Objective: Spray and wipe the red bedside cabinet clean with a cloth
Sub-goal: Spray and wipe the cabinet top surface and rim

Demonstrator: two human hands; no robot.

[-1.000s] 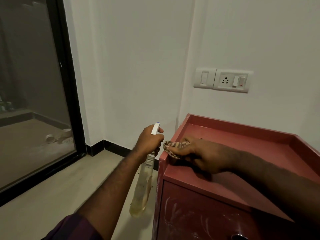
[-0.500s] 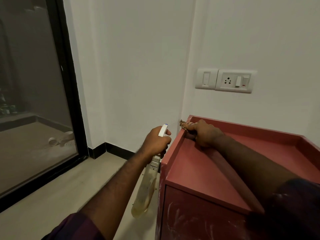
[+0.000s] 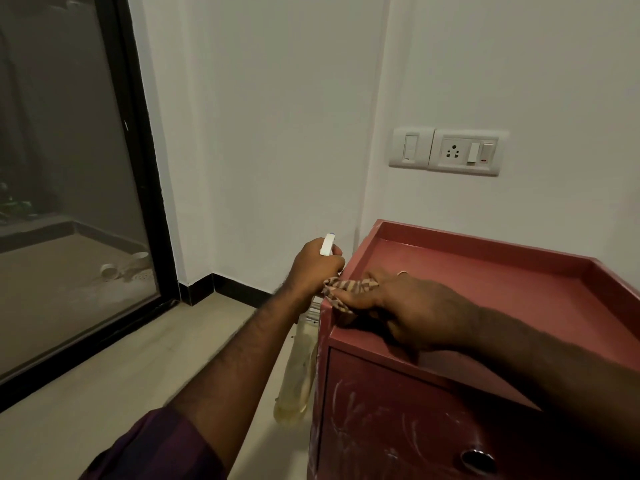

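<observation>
The red bedside cabinet (image 3: 502, 289) stands in the room's corner, with a raised rim round its top and white smears on its front. My right hand (image 3: 405, 303) presses a brown striped cloth (image 3: 341, 292) onto the cabinet's left rim near the front corner; the cloth hangs a little over the edge. My left hand (image 3: 311, 268) grips the white head of a spray bottle (image 3: 298, 372). The bottle hangs beside the cabinet's left side with yellowish liquid in it.
A switch and socket plate (image 3: 446, 152) sits on the wall above the cabinet. A black-framed glass door (image 3: 86, 202) fills the left. Pale floor tiles (image 3: 121, 375) lie open to the left of the cabinet. A round metal knob (image 3: 478, 462) shows on the drawer front.
My right hand has slid the cloth from the rim's far left corner back toward the front corner. My left hand with the bottle has stayed about where it was.
</observation>
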